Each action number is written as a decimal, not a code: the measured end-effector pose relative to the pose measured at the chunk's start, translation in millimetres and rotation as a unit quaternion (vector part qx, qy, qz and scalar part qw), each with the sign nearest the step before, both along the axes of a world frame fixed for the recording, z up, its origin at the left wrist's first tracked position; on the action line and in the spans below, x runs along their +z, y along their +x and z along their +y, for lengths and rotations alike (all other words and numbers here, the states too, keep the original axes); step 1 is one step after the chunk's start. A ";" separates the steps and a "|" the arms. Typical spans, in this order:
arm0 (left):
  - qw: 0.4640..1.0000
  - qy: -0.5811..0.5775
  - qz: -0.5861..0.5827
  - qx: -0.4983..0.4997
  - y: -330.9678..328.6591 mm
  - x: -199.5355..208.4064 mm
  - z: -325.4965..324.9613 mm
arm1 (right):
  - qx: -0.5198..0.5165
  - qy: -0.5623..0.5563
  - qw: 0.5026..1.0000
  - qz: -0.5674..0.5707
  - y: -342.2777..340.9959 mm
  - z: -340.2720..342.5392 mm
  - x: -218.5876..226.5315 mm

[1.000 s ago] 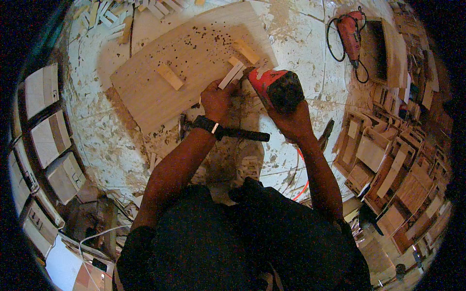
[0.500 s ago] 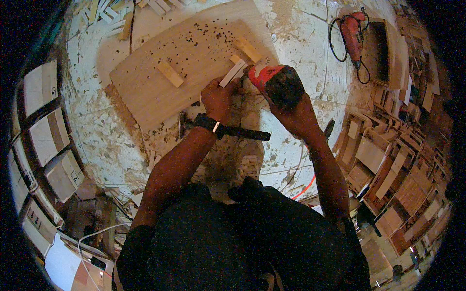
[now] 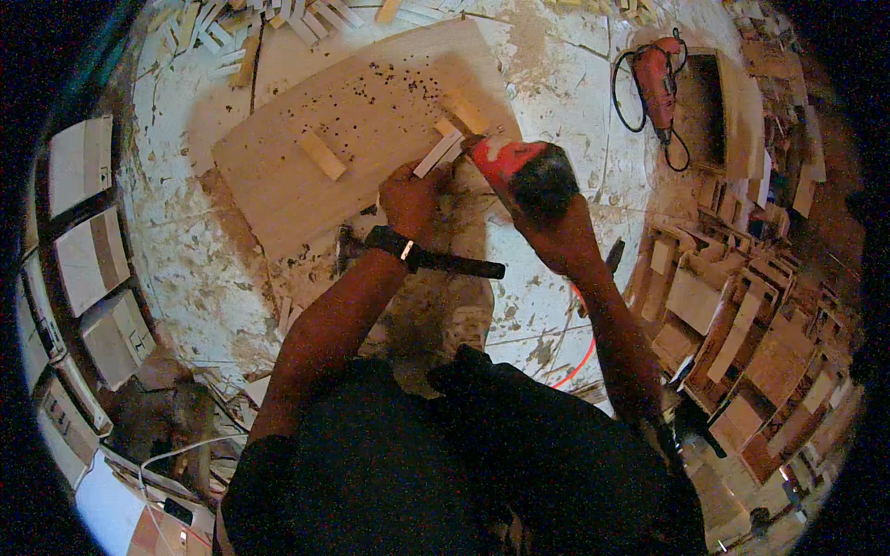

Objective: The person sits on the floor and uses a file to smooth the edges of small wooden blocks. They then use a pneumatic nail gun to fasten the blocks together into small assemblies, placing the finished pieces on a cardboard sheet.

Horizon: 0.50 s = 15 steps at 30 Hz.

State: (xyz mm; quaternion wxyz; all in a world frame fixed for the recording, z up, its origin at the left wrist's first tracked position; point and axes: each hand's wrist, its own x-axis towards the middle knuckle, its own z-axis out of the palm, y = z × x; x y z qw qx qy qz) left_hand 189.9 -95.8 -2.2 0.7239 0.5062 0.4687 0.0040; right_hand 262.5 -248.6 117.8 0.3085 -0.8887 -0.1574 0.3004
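My left hand (image 3: 406, 202), wearing a dark watch on its wrist, pinches a short pale wood strip (image 3: 436, 157) over the near edge of a flat wooden board (image 3: 287, 190). My right hand (image 3: 567, 243) grips a red and black power tool (image 3: 524, 171) from the right. Its nose points left at the strip's far end; whether they touch I cannot tell. Beside the strip lie a loose wood block (image 3: 465, 109) and, further left, another block (image 3: 322, 156). Small dark pieces (image 3: 389, 83) are scattered over the board. Under my left wrist, a hammer (image 3: 464, 263) with a black handle is partly hidden.
A red corded power tool (image 3: 658, 85) rests against an open wooden box (image 3: 703, 102) at the far right. Stacked wooden parts (image 3: 742, 315) crowd the right side, pale panels (image 3: 91, 255) line the left. Wood strips (image 3: 306, 17) lie at the back. An orange hose (image 3: 586, 352) crosses the floor.
The whole view has shifted slightly. Both hands keep their grips, and the power tool's nose stays by the strip's far end with its body turned a little.
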 end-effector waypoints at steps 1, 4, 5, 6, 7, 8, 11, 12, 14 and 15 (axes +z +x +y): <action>0.999 0.010 0.023 -0.021 -1.5 -0.4 0.0 | 0.056 0.081 0.987 -0.124 -2.2 -4.1 3.9; 0.994 0.058 0.062 -0.064 -3.3 1.7 1.8 | -0.013 0.009 0.993 -0.118 -6.6 -20.7 13.3; 0.992 0.076 0.073 -0.074 -2.7 2.7 2.6 | -0.112 -0.061 0.991 -0.035 -8.0 -26.8 15.5; 0.991 0.083 0.065 -0.078 -2.3 3.8 3.7 | -0.173 -0.081 0.981 0.016 -9.7 -33.7 19.0; 0.991 0.091 0.058 -0.083 -1.4 4.2 5.3 | -0.213 -0.066 0.974 0.032 -11.5 -37.3 18.2; 0.990 0.100 0.049 -0.086 -0.5 3.9 6.1 | -0.252 -0.050 0.965 0.048 -13.3 -41.1 17.8; 0.991 0.030 0.045 -0.123 -1.9 0.4 12.3 | -0.277 -0.017 0.960 0.019 -24.5 -53.7 18.6; 0.990 0.031 0.034 -0.131 -1.9 -1.1 19.3 | -0.308 -0.020 0.950 0.042 -28.3 -58.3 18.8; 0.976 0.117 -0.014 -0.181 2.9 -1.9 37.6 | -0.295 0.088 0.951 -0.023 -34.4 -62.9 13.6; 0.956 0.198 -0.116 -0.185 8.8 -0.6 51.3 | -0.252 0.087 0.963 -0.031 -33.0 -67.7 12.9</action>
